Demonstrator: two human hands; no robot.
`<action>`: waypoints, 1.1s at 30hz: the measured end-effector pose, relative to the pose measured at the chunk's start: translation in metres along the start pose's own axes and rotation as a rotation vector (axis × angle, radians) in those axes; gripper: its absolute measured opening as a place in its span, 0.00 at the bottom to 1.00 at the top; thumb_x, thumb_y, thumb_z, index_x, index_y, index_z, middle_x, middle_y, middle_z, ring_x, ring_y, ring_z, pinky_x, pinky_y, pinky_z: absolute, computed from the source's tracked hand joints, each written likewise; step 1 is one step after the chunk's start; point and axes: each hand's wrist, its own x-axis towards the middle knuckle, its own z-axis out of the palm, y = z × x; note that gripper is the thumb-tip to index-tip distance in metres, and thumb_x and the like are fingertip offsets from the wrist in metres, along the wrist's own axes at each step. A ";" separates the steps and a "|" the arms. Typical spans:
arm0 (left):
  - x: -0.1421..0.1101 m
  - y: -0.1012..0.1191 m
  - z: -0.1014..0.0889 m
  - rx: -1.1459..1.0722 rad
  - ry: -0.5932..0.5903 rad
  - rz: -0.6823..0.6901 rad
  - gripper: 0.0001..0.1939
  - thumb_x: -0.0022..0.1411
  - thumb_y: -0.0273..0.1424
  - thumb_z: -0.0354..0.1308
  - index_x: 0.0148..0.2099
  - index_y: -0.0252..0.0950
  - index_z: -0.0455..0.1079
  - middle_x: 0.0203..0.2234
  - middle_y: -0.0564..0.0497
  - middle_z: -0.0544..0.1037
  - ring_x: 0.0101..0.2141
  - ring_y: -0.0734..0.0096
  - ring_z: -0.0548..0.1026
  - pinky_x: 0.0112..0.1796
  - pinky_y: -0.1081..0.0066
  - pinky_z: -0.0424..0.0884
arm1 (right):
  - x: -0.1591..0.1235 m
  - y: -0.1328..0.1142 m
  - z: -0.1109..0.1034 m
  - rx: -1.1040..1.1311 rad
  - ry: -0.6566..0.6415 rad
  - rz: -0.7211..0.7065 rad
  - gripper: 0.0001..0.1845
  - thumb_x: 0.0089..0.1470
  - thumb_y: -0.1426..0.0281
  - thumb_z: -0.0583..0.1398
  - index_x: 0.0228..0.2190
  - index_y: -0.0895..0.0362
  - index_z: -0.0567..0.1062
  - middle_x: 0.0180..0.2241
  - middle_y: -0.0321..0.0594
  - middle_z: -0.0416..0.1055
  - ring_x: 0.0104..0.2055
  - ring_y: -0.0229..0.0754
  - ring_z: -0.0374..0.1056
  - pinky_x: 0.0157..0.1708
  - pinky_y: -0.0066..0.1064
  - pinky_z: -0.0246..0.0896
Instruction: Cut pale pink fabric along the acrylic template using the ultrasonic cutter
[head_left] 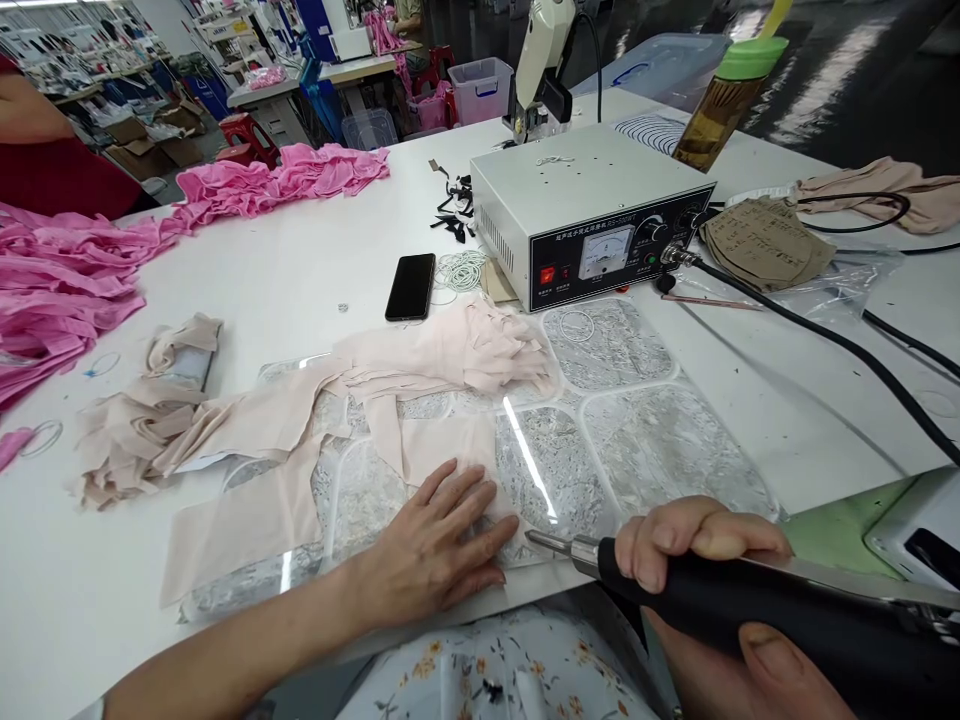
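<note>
My left hand (446, 535) lies flat with its fingers spread on a piece of pale beige fabric (450, 445). That fabric rests on a glossy marble-patterned mat (645, 435) at the table's near edge. My right hand (712, 560) is wrapped around the black handle of a handheld ultrasonic welder (675, 585). Its pointed metal tip (547, 541) is just right of my left fingers, close to the fabric's edge; I cannot tell whether it touches. A stack of beige fabric pieces (465, 345) lies beyond my left hand, and another strip (240, 520) lies to its left.
The welder's control box (592, 215) stands at the back, its black cable (840, 330) running along the right. A phone (410, 287) lies beside it. Crumpled beige fabric (135, 430) and a pink fabric pile (67, 265) are left. A bottle (727, 105) stands behind; a person's arm (30, 105) shows far left.
</note>
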 end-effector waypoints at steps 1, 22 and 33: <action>0.000 0.000 0.000 0.000 -0.003 -0.001 0.20 0.70 0.40 0.52 0.60 0.37 0.65 0.53 0.40 0.71 0.58 0.46 0.65 0.56 0.45 0.64 | 0.000 0.000 -0.001 0.002 -0.002 0.003 0.08 0.54 0.62 0.58 0.35 0.51 0.71 0.29 0.39 0.60 0.27 0.40 0.60 0.27 0.38 0.67; 0.001 0.001 0.001 -0.011 0.014 -0.006 0.19 0.70 0.41 0.53 0.58 0.37 0.67 0.51 0.40 0.71 0.58 0.46 0.65 0.56 0.44 0.64 | 0.016 0.000 0.011 0.017 -0.018 -0.015 0.07 0.51 0.63 0.61 0.33 0.51 0.73 0.28 0.38 0.62 0.25 0.39 0.61 0.26 0.37 0.66; 0.002 0.001 0.000 -0.029 0.009 -0.007 0.19 0.70 0.41 0.53 0.58 0.37 0.66 0.51 0.41 0.71 0.57 0.49 0.66 0.57 0.44 0.63 | 0.016 0.001 0.008 -0.001 -0.016 0.015 0.07 0.50 0.63 0.61 0.32 0.51 0.72 0.28 0.37 0.62 0.25 0.39 0.62 0.27 0.37 0.67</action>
